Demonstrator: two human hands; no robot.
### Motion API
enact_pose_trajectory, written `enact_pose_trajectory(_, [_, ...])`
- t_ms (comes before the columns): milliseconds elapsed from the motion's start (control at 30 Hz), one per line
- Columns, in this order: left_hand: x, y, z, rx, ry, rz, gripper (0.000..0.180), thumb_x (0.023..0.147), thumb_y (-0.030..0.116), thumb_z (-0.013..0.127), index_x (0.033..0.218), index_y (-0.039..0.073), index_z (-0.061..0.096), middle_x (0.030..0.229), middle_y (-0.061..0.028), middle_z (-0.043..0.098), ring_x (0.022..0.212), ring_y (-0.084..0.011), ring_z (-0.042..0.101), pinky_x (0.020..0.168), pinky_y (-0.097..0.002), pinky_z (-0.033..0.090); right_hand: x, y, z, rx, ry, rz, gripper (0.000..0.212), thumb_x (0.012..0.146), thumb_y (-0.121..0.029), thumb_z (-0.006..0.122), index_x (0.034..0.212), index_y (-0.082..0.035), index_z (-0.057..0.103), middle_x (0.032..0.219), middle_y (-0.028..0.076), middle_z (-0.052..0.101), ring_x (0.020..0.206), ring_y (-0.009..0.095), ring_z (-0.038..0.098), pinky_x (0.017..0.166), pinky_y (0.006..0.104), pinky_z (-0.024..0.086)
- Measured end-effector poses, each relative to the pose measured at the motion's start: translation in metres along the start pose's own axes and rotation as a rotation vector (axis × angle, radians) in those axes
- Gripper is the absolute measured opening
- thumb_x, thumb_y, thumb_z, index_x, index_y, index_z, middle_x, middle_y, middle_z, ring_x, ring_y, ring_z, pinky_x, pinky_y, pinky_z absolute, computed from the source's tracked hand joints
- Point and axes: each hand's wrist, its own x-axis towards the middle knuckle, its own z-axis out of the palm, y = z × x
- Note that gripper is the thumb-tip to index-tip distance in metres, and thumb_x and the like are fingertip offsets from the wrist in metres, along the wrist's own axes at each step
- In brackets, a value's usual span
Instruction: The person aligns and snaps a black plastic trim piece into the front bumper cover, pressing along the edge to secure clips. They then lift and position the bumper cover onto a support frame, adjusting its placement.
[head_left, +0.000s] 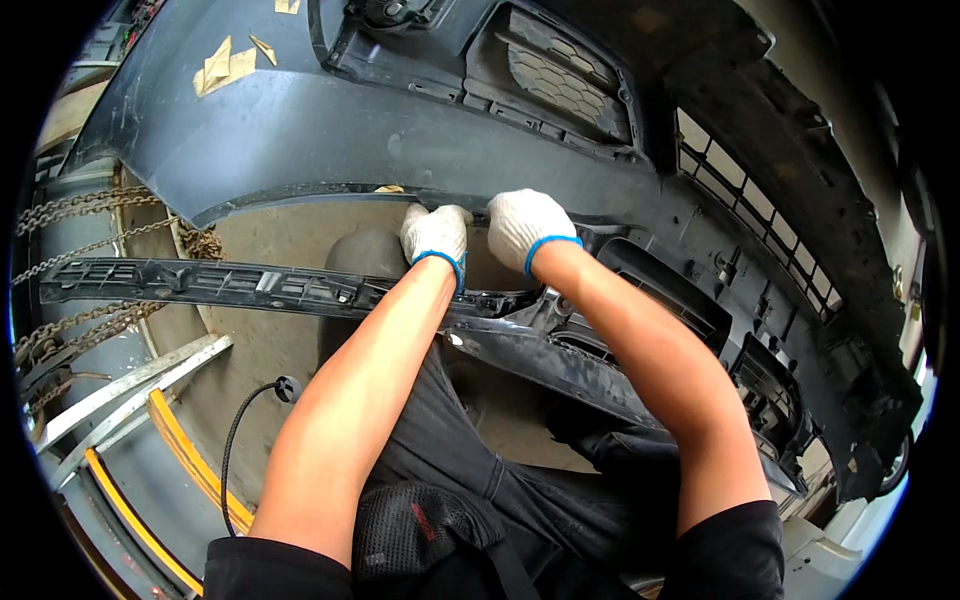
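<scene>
A large dark grey car bumper [300, 150] spreads across the upper part of the view, with its curved edge toward me. My left hand [437, 235], in a white knit glove with a blue cuff, is closed at that edge; its fingertips are partly hidden. Just to the right, my right hand [530, 228], gloved the same way, is curled into a fist on the same edge, its fingers tucked out of sight. Below my hands runs a long black plastic trim strip [220, 280], reaching from the far left to beneath my forearms.
A honeycomb grille [565, 75] sits in the bumper, and torn masking tape [225, 68] sticks to its surface. Rusty chains [95, 205] hang at the left. A white metal frame [140, 385] and yellow-edged bars [200, 460] stand lower left, beside a black cable [232, 440].
</scene>
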Motion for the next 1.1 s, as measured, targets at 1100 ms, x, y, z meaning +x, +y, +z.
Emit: enact_pose_trajectory(1100, [-0.012,0.030,-0.020,0.582,-0.036,0.348,0.038,0.081,0.027,0.058,0.105,-0.001,0.067,0.107,-0.0297,0.067,0.103,-0.0454,0.064,0.093,-0.0491,0.049,-0.126,0.160,-0.070,0.018,-0.057,0.234,0.027,0.081,-0.013,0.056,0.102,0.003,0.061,0.091,0.029,0.066,0.092,0.046,0.063,0.084,0.0503,0.050])
